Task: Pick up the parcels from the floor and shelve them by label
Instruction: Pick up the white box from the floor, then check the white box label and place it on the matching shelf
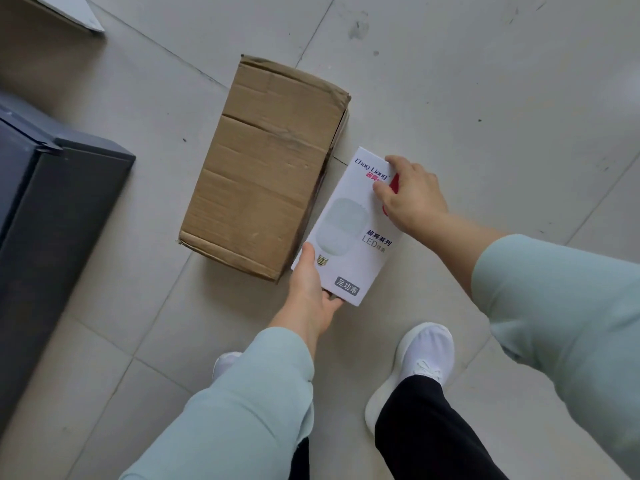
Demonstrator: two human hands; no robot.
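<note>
A white LED bulb box [349, 223] with red and grey print lies at the centre, right beside a worn brown cardboard parcel [266, 161] on the tiled floor. My left hand [311, 289] grips the white box at its near lower corner, thumb on top. My right hand [410, 195] holds its far right edge, fingers over the top face. Whether the box rests on the floor or is lifted slightly, I cannot tell.
A dark grey cabinet or bin [52, 220] stands at the left. A white board edge [79, 12] shows at the top left. My white shoes [415, 368] stand on the light tiles just below the box.
</note>
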